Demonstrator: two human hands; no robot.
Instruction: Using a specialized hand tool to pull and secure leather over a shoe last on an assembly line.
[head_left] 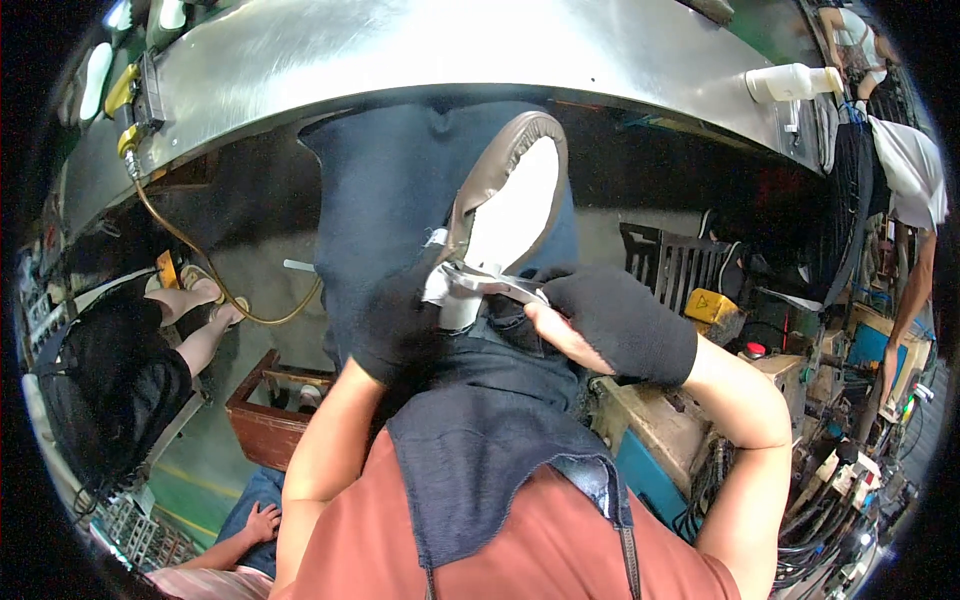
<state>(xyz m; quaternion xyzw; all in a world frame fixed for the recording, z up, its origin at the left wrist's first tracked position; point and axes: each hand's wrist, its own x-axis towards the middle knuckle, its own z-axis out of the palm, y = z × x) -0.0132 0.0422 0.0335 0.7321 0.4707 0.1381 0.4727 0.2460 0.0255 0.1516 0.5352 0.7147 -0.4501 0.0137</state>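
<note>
Above my lap lies a shoe upper (492,180) in brown, pulled over a last, with its white underside (520,205) facing up and the toe pointing away from me. My left hand (400,315), in a black fingerless glove, is closed around the heel end of the shoe, its fingertips wrapped in white tape. Metal pincers (500,284) are in my right hand (625,325), also in a black glove, and their jaws rest at the heel edge. Whether the jaws bite any material I cannot tell. A dark blue apron (480,410) covers my lap beneath the shoe.
Ahead stands a metal workbench (400,50), with a white bottle (793,83) at its right and a yellow air tool (122,105) at its left. The tool's hose (200,255) hangs down. A wooden box (268,420) sits left; machinery (680,430) stands right. Other people are nearby.
</note>
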